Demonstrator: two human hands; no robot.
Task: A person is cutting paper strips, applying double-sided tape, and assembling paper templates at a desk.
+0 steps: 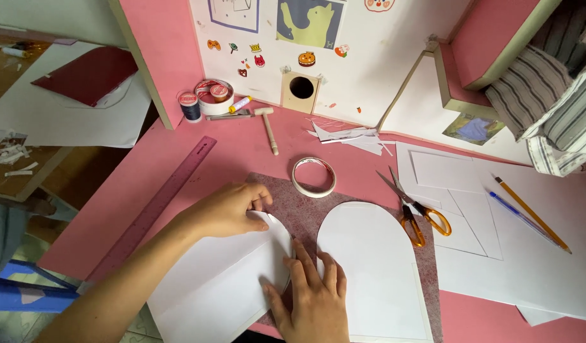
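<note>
Bare pink surface (242, 155) is being left open between the purple ruler (159, 206) and tape roll (313, 176), while passage rightward is being blocked by orange-handled scissors (414, 213) and two pencils (528, 209).

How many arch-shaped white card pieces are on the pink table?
2. One arch piece lies tilted at lower left under the left hand and right hand; the other arch piece lies upright beside it, right of the hands. More may be hidden underneath.
</note>
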